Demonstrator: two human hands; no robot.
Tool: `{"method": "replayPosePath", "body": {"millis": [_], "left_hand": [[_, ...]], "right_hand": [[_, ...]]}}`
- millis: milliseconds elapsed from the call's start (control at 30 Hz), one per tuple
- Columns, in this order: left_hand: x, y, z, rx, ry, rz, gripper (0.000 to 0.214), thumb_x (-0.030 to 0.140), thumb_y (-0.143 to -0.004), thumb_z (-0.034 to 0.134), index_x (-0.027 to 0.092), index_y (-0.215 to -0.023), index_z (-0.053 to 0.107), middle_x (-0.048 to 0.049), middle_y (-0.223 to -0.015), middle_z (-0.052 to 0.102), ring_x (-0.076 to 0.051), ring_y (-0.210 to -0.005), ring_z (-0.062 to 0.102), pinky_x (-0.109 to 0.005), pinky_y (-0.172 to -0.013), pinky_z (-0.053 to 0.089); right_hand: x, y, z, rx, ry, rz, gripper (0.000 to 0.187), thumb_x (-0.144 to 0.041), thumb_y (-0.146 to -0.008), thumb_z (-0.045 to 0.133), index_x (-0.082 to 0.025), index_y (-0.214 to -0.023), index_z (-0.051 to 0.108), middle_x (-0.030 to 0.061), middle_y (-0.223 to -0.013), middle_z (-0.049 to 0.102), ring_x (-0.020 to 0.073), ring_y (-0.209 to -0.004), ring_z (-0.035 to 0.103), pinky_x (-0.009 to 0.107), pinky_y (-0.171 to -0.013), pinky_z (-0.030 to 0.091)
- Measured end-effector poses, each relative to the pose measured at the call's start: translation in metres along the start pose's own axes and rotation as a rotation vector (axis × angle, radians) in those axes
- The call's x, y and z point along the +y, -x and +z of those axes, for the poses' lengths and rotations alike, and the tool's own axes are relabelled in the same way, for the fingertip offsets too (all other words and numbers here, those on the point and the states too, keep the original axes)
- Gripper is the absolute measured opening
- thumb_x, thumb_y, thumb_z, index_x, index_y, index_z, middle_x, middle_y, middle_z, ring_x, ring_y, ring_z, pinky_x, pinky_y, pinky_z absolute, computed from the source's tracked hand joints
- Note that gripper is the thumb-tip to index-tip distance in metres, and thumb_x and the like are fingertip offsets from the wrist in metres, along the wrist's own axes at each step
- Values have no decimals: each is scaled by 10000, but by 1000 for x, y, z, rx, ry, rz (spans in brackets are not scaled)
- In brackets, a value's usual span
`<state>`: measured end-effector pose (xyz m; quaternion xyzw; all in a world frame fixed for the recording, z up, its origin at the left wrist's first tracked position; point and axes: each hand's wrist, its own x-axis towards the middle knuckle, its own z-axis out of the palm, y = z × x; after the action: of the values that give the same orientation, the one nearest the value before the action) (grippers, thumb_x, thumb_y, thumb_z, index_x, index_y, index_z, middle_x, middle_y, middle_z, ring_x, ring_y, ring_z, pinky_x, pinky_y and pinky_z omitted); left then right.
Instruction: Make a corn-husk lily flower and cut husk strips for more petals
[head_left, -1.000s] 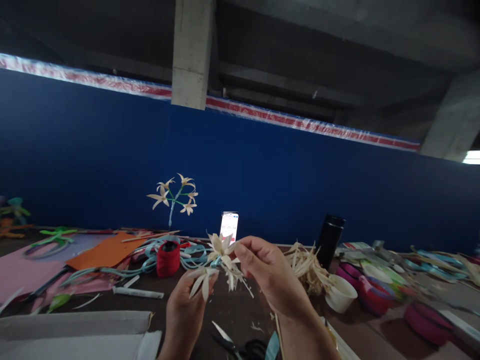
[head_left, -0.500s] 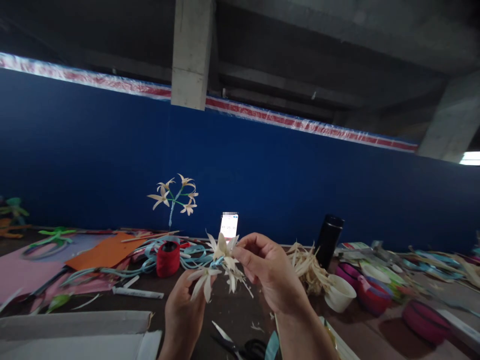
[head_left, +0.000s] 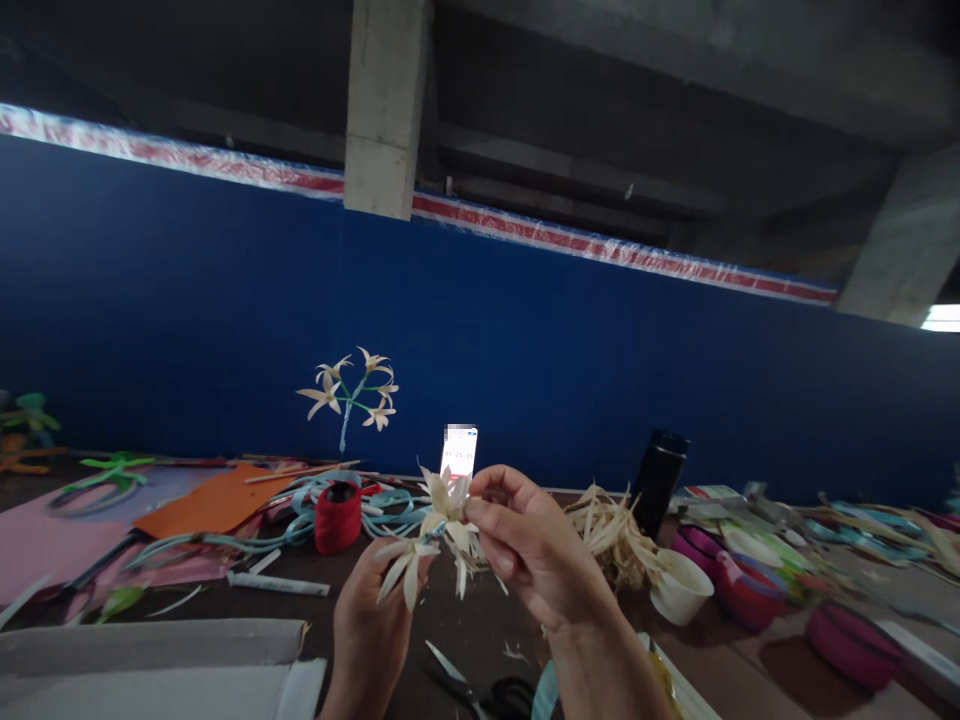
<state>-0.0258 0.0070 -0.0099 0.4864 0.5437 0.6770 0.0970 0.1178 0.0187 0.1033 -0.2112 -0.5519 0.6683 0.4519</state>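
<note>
In the middle of the view I hold a spray of pale cream husk flowers (head_left: 442, 505) with some blue wrapping where the blooms meet. My left hand (head_left: 375, 615) is closed around its lower part from the left; the stem itself is hidden in the fingers. With thumb and forefinger, my right hand (head_left: 529, 535) pinches a petal at the right side of the upper bloom. Below the hands, scissors (head_left: 457, 675) lie on the dark table. Behind the spray a lit phone (head_left: 459, 450) stands upright, showing a timer.
Left of the hands are a red thread spool (head_left: 337, 520), pale blue cords (head_left: 225, 540), orange paper (head_left: 217, 505) and a box (head_left: 150, 645). A finished-looking flower spray (head_left: 349, 400) stands behind. Rightward are dry husks (head_left: 611, 535), a white cup (head_left: 681, 588) and a black bottle (head_left: 660, 480).
The upper bloom has turned and tilted slightly to the right between my hands. Both hands keep nearly the same place and grip.
</note>
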Motion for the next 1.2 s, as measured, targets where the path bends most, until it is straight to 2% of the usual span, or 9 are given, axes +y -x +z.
{"method": "replayPosePath", "body": {"millis": [133,433,633,833,1033,1200], "left_hand": [[-3,1,0,5,-15,36,239,434,-682,665,201,-637,634,0,-647,637,-163,-634,606,-229,-566,469],[-5,1,1,17,-33,165,233,410,-731,627,193,-645,634,2,-647,628,-145,-614,595,-215,-534,469],[-4,1,1,48,-52,168,249,432,-720,629,185,-710,662,-23,-709,660,-164,-655,625,-241,-587,509],[0,0,2,79,-49,213,271,445,-716,621,179,-683,659,-29,-683,659,-164,-620,625,-247,-568,520],[-6,2,2,56,-70,154,249,424,-725,619,180,-729,670,-26,-700,668,-165,-643,639,-244,-582,522],[-1,0,2,51,-97,193,279,449,-745,582,193,-691,680,-40,-706,680,-173,-636,638,-265,-576,524]], "right_hand": [[0,0,0,-9,-10,-2,157,-221,-715,702,-173,-801,580,-95,-481,473,-3,-342,307,137,-332,137],[-1,0,1,9,-8,53,228,-274,-676,752,-142,-747,580,-85,-405,476,3,-313,317,127,-304,147],[-1,0,1,42,26,41,249,-286,-662,772,-147,-736,578,-72,-455,523,-2,-318,329,130,-306,141],[2,-2,-2,-12,98,16,219,-296,-701,747,-150,-821,634,-6,-681,651,-7,-363,397,134,-330,189],[1,-1,-2,-41,134,21,234,-351,-728,718,-140,-728,617,11,-686,655,-1,-370,400,150,-332,161],[3,-1,-1,-66,126,23,245,-356,-755,693,-131,-710,608,4,-670,636,-3,-380,403,159,-350,163]]}}
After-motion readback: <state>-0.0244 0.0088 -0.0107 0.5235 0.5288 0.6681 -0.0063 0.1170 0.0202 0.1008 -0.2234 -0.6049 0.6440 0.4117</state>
